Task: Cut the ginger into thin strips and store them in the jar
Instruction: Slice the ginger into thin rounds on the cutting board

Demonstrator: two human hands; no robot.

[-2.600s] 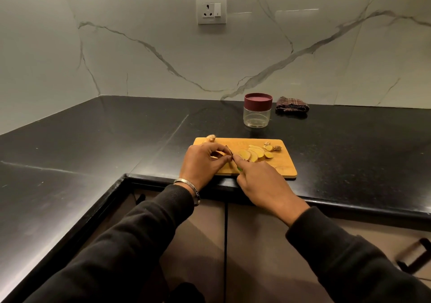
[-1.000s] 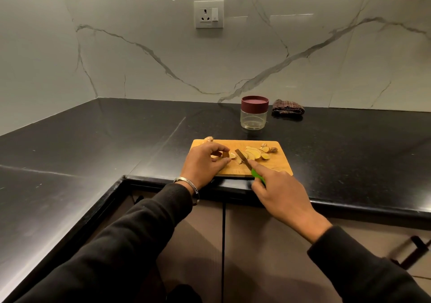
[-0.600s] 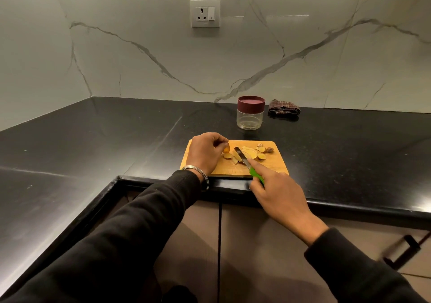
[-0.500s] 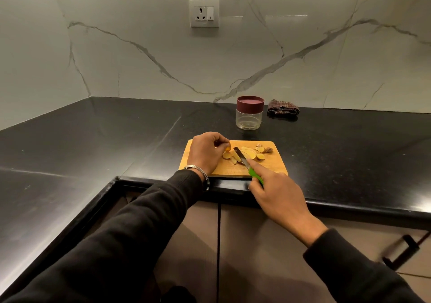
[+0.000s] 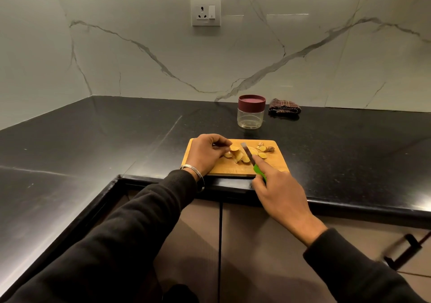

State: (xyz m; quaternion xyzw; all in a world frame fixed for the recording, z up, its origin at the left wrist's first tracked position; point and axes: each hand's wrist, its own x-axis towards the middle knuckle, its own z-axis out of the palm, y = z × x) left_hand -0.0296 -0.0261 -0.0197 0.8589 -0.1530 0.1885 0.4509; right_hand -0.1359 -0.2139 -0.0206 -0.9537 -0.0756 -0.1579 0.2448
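The ginger slices (image 5: 240, 156) lie in a loose cluster near the middle of the wooden cutting board (image 5: 275, 162), pale yellow rounds partly overlapping one another. A few more pieces (image 5: 263, 148), some with brown skin, sit apart toward the board's far right corner. The left hand (image 5: 206, 153) rests on the board's left part with its fingers curled, the fingertips pinching a slice (image 5: 234, 148) at the left edge of the cluster. A metal bracelet (image 5: 192, 169) circles that wrist just above a black sleeve (image 5: 130, 228).

The right hand (image 5: 278, 192) grasps the green handle of a knife (image 5: 250, 157), index finger stretched along the top; the blade points away from the person and lies across the cluster, between the pinched slice and the far pieces. Whether the edge touches the board cannot be told.

The board sits at the front edge of a black countertop (image 5: 116, 139). Behind it, well apart from the slices, stands the jar (image 5: 251, 116), clear glass with its maroon lid on. Just to the jar's right, against the marble wall (image 5: 140, 57), lies a folded checked cloth (image 5: 284, 108). 1 white socket plate (image 5: 205, 11) is mounted on the wall above. Cabinet doors (image 5: 245, 244) show below the counter edge.
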